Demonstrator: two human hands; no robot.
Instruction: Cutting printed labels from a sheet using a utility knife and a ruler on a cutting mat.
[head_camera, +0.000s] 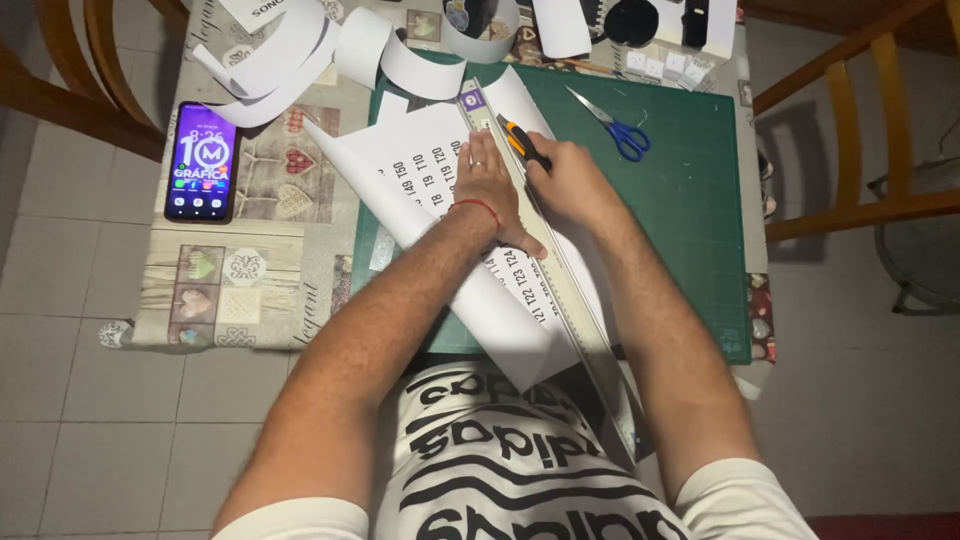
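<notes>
Head view looks down on the right hand (568, 178), clenched round an orange-and-black utility knife (522, 143) whose blade end meets the edge of a long, clear plastic ruler (560, 262); the left hand (487, 186), at nine o'clock of it, lies flat with fingers spread, pinning that ruler over a wide white paper sheet with rows of printed labels (420, 165); the sheet looks light, limp and easily creased, so pressure near the cut line suits it best; beneath lies a dark green cutting mat (690, 200); blue-handled scissors (620, 130) sit at two o'clock, a lit smartphone (203, 160) at nine.
</notes>
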